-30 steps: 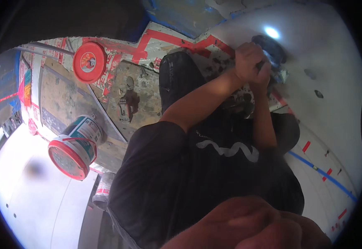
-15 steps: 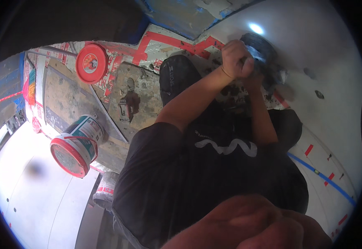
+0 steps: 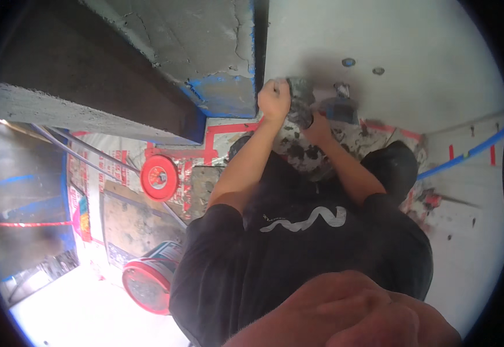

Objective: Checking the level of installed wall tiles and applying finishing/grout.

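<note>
Both my arms reach forward to a dark grey, mortar-smeared tool [image 3: 300, 95] close to a white wall panel [image 3: 391, 34]. My left hand [image 3: 274, 101] is closed in a fist at the tool's left edge. What its fingers grip there is not visible. Around the lower part of the same tool my right hand [image 3: 319, 129] is closed, lower and to the right of my left. The exact kind of tool is hidden by the hands and the grey coating. Below my hands lies floor sheeting [image 3: 298, 151] spattered with grey lumps.
A rough grey beam [image 3: 99, 110] juts in from the upper left. Below it lie a round red lid [image 3: 159, 178] and a red-rimmed bucket [image 3: 148, 286] on its side. A blue strip [image 3: 466, 155] runs along the right. A dark blue-grey object [image 3: 342, 110] stands beyond my right hand.
My view has shifted, so the lid and bucket sit lower and further right. My hands and the tool are further left, nearer the beam's corner, and the bright light spot is gone.
</note>
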